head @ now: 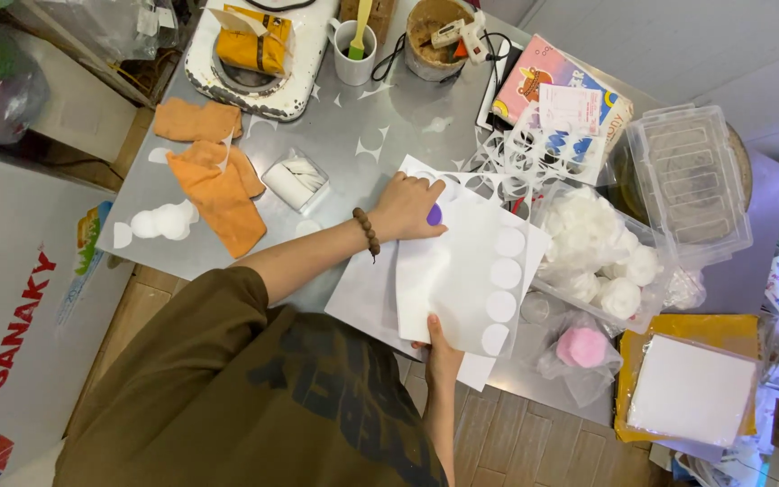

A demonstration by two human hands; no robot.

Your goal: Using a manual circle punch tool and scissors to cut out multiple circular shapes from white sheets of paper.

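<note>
A white sheet with several round holes cut along its right side lies on other white sheets at the near edge of the grey table. My left hand, with a brown bead bracelet at the wrist, rests on the sheet's far corner, fingers closed around a small purple object. My right hand pinches the sheet's near edge from below. What the purple object is cannot be told.
A clear tub of white pompoms and a bagged pink pompom sit right of the sheet. Cut-out paper scraps, orange cloths, a small clear box, a cup with a brush and a glue gun lie beyond.
</note>
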